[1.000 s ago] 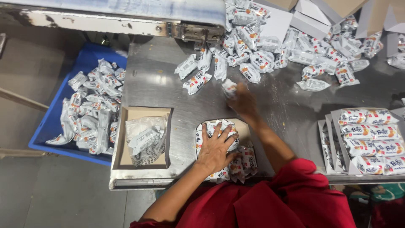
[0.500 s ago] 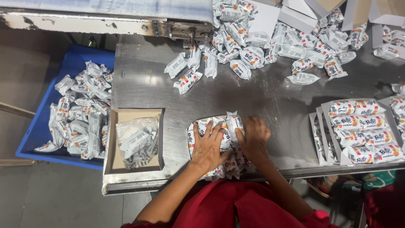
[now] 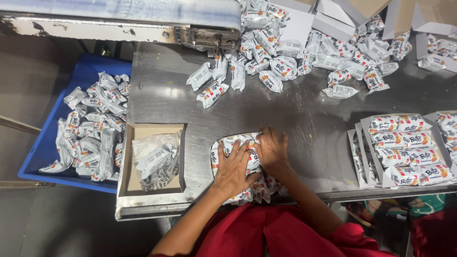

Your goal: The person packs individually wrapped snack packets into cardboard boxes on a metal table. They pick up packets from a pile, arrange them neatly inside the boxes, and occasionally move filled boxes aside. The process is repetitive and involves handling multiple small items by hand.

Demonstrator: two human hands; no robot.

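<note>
My left hand (image 3: 232,167) lies flat with fingers spread on a batch of white snack packets (image 3: 227,145) gathered at the near edge of the steel table (image 3: 166,95). My right hand (image 3: 272,148) presses down on the same batch from the right, fingers curled over the packets. Both hands touch the packets side by side. The lower packets of the batch are partly hidden under my hands and forearms.
A heap of loose packets (image 3: 285,47) lies at the far side below a conveyor end (image 3: 209,35). A cardboard box (image 3: 153,159) with plastic wrappers sits left of my hands. Filled trays (image 3: 409,147) stand right. A blue crate (image 3: 85,128) of packets is beside the table.
My right hand came back from the far packets and settled on the batch beside my left hand. The left hand has stayed on the batch.
</note>
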